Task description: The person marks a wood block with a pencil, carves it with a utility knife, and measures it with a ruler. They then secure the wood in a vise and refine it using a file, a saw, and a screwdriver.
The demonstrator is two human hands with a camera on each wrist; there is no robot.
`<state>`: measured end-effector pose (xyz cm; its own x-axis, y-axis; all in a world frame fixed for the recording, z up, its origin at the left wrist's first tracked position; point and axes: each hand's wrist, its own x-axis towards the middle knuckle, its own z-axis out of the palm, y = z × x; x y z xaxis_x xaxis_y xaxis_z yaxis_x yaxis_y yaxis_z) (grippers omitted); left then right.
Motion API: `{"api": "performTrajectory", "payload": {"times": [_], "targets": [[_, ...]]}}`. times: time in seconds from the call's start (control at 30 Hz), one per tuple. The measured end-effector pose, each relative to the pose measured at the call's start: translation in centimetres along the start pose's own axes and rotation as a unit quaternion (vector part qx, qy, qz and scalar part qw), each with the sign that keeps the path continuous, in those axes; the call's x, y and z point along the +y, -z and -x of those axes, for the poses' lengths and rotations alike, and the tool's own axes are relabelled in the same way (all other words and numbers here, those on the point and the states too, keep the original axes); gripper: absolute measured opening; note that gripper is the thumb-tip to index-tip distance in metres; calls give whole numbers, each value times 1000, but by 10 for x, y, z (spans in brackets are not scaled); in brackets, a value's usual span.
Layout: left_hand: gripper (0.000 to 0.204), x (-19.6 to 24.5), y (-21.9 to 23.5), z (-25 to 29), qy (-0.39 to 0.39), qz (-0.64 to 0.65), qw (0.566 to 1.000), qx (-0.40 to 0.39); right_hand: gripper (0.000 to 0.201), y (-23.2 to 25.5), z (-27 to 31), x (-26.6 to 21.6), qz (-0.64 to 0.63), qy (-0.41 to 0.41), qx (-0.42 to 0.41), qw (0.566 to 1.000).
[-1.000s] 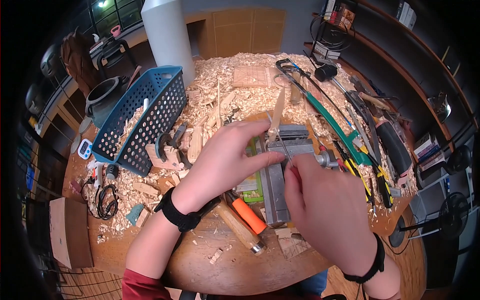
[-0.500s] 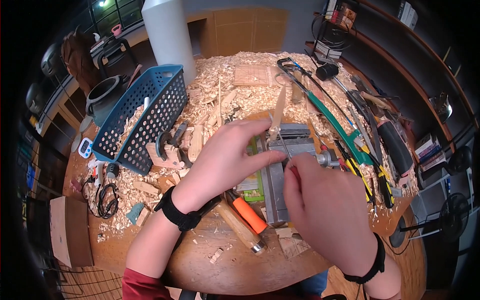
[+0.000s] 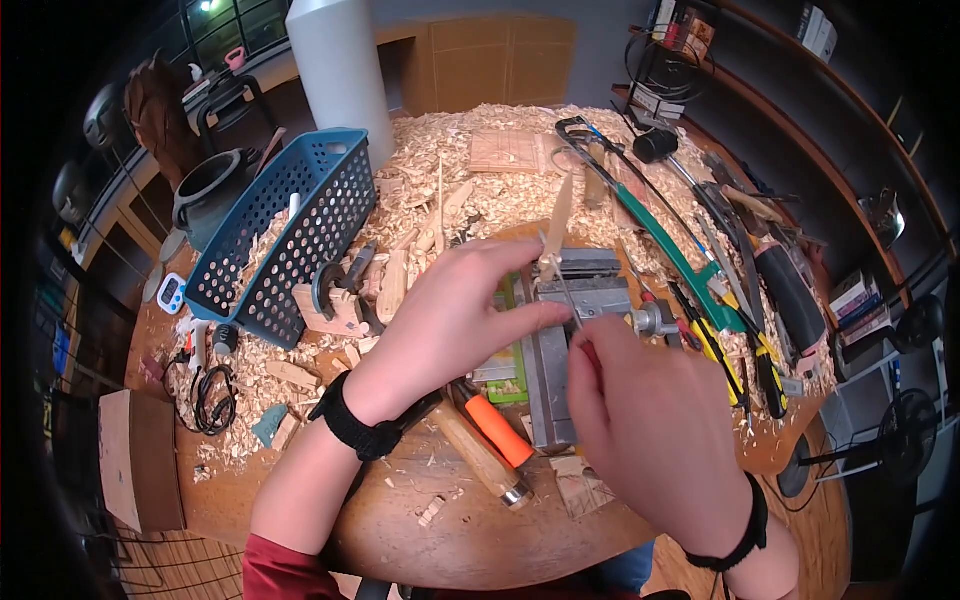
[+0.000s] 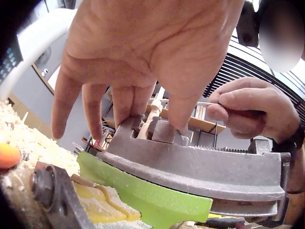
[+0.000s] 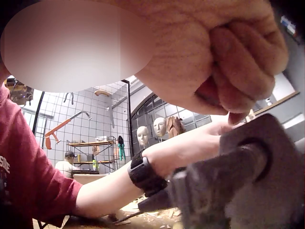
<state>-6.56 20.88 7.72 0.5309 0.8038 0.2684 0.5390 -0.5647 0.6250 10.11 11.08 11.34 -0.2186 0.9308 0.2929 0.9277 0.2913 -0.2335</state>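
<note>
A pale, pointed wooden piece (image 3: 560,215) stands upright in a grey metal vise (image 3: 548,395). The right hand (image 3: 665,420) grips the red handle (image 5: 208,91) of a thin metal tool (image 3: 568,294), whose shaft crosses beside the wood's lower part. The left hand (image 3: 445,315) spans the near side of the wood, its forefinger and thumb close to the tool's shaft. In the left wrist view, the left hand's fingers (image 4: 92,112) reach down fairly straight around the vise's top (image 4: 164,130); whether they touch the shaft is unclear.
Left of the hands stands a blue perforated basket (image 3: 290,260). An orange-handled tool (image 3: 498,432) and a wooden handle (image 3: 470,450) lie in front. A green-framed saw (image 3: 665,240) and other tools lie right, among wood shavings (image 3: 410,150).
The right hand has drawn back slightly toward the body with the tool. The left hand and the wooden piece hold nearly the same place.
</note>
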Motion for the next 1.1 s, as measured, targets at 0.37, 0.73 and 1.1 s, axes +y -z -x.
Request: {"api": "performTrajectory", "payload": {"times": [0.37, 0.73, 1.1], "targets": [[54, -2, -3, -2, -39, 51, 998, 28, 9, 1, 2, -1, 20, 32, 19, 999], [54, 2, 3, 2, -3, 12, 1000, 13, 12, 11, 10, -8, 52, 5, -52, 997], [55, -1, -3, -1, 3, 44, 999, 5, 15, 1, 2, -6, 66, 40, -1, 997]]}}
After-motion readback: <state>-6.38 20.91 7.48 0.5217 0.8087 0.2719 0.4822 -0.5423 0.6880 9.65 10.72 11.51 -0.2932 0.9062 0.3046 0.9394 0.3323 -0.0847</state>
